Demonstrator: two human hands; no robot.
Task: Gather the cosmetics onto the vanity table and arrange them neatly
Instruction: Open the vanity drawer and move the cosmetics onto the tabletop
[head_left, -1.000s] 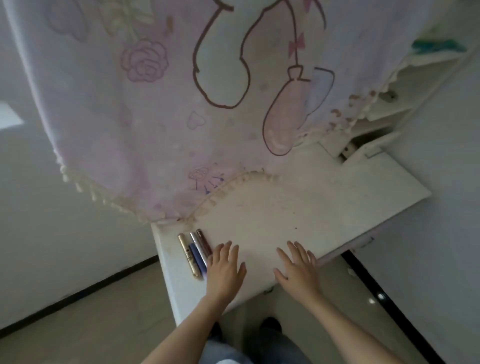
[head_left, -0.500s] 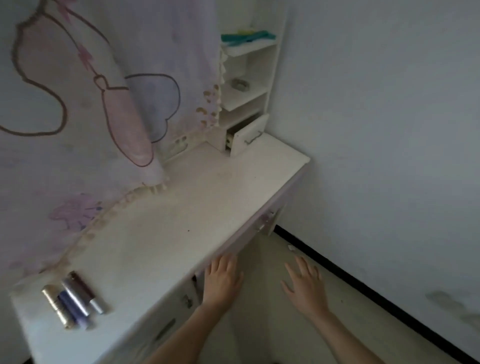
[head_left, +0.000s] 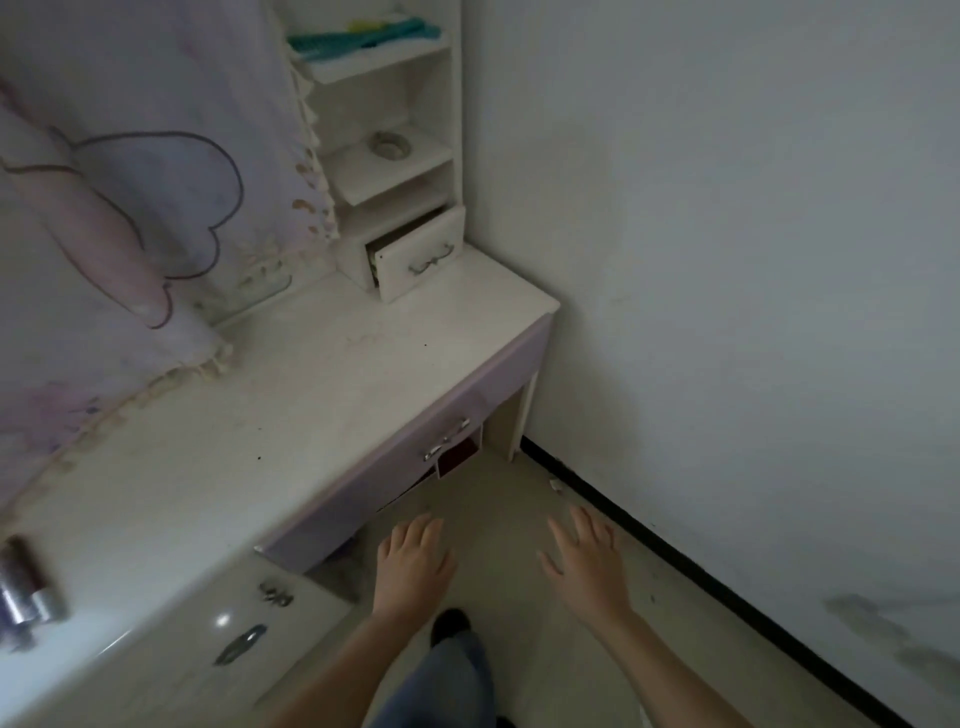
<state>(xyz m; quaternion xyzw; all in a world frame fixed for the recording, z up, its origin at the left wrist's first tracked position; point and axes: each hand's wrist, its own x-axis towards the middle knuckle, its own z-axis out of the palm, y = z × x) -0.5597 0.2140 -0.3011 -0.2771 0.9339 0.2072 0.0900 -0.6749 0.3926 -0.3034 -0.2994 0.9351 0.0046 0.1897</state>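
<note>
Head view is showing the cosmetics (head_left: 23, 587) at the far left edge of the frame: blurred tubes with silvery ends, lying close together on the near left part of the vanity table (head_left: 311, 405) and partly cut off by the frame edge. How many there are cannot be told.

A pale cloth (head_left: 130, 208) printed with pink and lilac shapes is hanging across the upper left, its fringed hem trailing onto the back of the tabletop. At the lower left, a white cabinet front with a dark handle (head_left: 241, 644) is sitting below the table's edge.

Toward the upper middle, a white shelf unit (head_left: 452, 104) is standing on the table's back right corner. Something teal (head_left: 363, 36) is lying on its top shelf, and a small round thing (head_left: 388, 146) is sitting on the middle one. At its base a little drawer (head_left: 421, 254) is standing ajar. Under the tabletop, a lilac drawer front with a metal handle (head_left: 447, 447) is facing the floor space.

In the lower middle, the left hand (head_left: 413, 566) is hovering palm down beside the table's front edge, fingers straight and together, grasping nothing. A trouser leg (head_left: 447, 675) and a dark shoe (head_left: 449, 626) are showing beneath it. Just to the right, the right hand (head_left: 587, 566) is hovering over the floor, fingers spread, grasping nothing. Both hands are well apart from the cosmetics.

A black skirting strip (head_left: 675, 551) is running along the grey wall (head_left: 727, 260) on the right.
</note>
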